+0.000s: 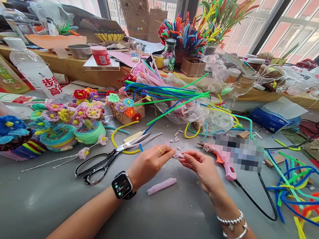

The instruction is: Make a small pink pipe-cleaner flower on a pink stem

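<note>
- Work seemed partway: one pale-lilac fuzzy stick (pixel 161 186) lay shaped; a smaller pale-lilac fuzzy piece (pixel 178 155) above it looked unfinished.
- Left hand (pixel 149 161) and right hand (pixel 204 169) pinched that piece between fingertips.
- Black-handled steel scissors (pixel 118 150) edged left, pink plastic glue gun (pixel 224 159) right; smooth grey tabletop (pixel 156 232) gave room between forearms.

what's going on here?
Someone has a small pale-pink piece at the fingertips of both the left hand and the right hand. A longer pink roll lies nearer the person on the grey tabletop. Scissors lie left of the hands and a pink glue gun right, neither held.
</note>
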Demonstrator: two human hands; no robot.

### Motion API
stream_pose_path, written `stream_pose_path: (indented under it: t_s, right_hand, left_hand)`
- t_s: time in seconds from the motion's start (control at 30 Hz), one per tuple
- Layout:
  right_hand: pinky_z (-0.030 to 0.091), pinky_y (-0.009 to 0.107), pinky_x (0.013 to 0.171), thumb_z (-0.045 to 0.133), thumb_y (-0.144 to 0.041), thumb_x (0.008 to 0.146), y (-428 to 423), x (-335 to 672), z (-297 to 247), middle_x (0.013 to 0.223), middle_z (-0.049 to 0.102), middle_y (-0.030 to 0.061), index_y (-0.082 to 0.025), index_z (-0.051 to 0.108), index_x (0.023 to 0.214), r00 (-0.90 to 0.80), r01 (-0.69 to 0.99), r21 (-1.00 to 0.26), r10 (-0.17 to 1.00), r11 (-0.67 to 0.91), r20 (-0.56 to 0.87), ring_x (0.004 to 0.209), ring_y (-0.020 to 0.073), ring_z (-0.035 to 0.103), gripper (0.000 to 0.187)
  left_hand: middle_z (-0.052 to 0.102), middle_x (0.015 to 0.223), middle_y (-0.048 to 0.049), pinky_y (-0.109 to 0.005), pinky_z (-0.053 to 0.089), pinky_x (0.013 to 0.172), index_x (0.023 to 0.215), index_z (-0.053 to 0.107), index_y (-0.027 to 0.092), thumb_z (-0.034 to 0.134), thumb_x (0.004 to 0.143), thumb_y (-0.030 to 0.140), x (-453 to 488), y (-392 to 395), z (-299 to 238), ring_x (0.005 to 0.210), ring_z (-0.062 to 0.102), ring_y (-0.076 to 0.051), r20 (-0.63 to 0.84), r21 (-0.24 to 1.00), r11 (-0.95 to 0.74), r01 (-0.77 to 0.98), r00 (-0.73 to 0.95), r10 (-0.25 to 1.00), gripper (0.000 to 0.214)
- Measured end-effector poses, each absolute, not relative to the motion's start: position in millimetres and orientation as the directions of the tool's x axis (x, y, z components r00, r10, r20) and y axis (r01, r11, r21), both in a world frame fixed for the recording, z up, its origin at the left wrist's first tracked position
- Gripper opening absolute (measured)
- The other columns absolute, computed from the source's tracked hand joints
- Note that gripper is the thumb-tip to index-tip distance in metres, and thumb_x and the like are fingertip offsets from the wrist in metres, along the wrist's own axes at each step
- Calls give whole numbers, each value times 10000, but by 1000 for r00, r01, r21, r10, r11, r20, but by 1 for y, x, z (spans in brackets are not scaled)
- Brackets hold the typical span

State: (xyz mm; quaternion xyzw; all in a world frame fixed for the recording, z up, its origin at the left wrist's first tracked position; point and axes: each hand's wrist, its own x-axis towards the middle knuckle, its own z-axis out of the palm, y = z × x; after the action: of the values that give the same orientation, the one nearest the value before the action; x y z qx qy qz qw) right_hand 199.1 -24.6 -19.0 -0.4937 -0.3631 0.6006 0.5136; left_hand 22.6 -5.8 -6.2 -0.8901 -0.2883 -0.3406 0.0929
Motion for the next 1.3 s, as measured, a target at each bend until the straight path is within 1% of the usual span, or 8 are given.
stream_pose_path:
  t_s: [0.27, 0.63, 0.8, 1.0, 1.1, 1.2, 1.27, 1.3]
  right_hand:
    - [529, 280, 597, 699, -337, 591, -25, 200, -21, 594, 656, 26, -134, 663, 659, 101, -151, -983, 987, -107, -123, 563, 140, 626, 218]
    - [525, 264, 555, 683, -340, 619, -27, 200, -18, 594, 641, 10, -138, 629, 693, 109, -129, -990, 992, -51, -65, 528, 123, 611, 221]
    - [525, 282, 610, 678, -342, 628, -27, 200, -18, 630, 648, 14, -144, 640, 723, 103, -87, -996, 994, -20, -29, 586, 135, 618, 224]
    - [521, 293, 652, 686, -330, 620, -28, 201, -17, 711, 668, 29, -153, 642, 775, 112, -56, -998, 994, 9, 3, 655, 151, 626, 240]
    - [509, 285, 676, 692, -308, 618, -29, 202, -15, 762, 675, 35, -164, 651, 787, 84, -29, -998, 995, 49, 46, 715, 158, 623, 226]
    - [507, 284, 668, 671, -309, 643, -28, 203, -14, 715, 668, 27, -163, 656, 754, 123, -48, -996, 990, 75, 69, 678, 147, 616, 184]
    - [509, 283, 645, 672, -315, 640, -27, 205, -14, 684, 656, 21, -159, 645, 743, 205, -62, -995, 976, 82, 68, 649, 142, 610, 189]
    - [509, 280, 630, 672, -320, 638, -26, 206, -14, 678, 650, 20, -157, 638, 743, 246, -66, -994, 967, 86, 67, 639, 140, 607, 198]
  left_hand:
    - [637, 858, -79, -249, 510, 691, 979, 588, 113, 349, 838, 80, 23, -7, -5, 793, 601, -138, 665, 28, -824, 566, 604, 438, 279]
    - [640, 856, -78, -250, 511, 681, 980, 588, 113, 341, 839, 78, 23, -7, -6, 780, 602, -138, 653, 36, -825, 564, 611, 447, 286]
    - [634, 862, -70, -246, 510, 702, 986, 590, 135, 366, 841, 105, 23, -6, -5, 796, 600, -131, 641, 119, -820, 560, 587, 494, 269]
    - [633, 868, -72, -249, 506, 709, 993, 589, 132, 374, 833, 93, 22, -4, -7, 803, 597, -137, 654, 124, -812, 570, 568, 499, 271]
    - [634, 871, -65, -235, 492, 718, 982, 597, 142, 398, 822, 88, 22, -2, -6, 802, 594, -128, 657, 207, -797, 567, 523, 542, 261]
    - [636, 847, -55, -215, 474, 690, 970, 599, 145, 456, 812, 149, 22, -1, -1, 762, 593, -113, 621, 342, -752, 564, 465, 631, 213]
    - [638, 784, -45, -214, 461, 634, 934, 601, 136, 493, 801, 245, 21, -1, 7, 685, 588, -111, 522, 431, -674, 601, 443, 729, 204]
    - [631, 706, -27, -212, 446, 581, 859, 611, 138, 494, 796, 308, 20, -1, 11, 617, 574, -109, 435, 471, -614, 634, 439, 786, 216]
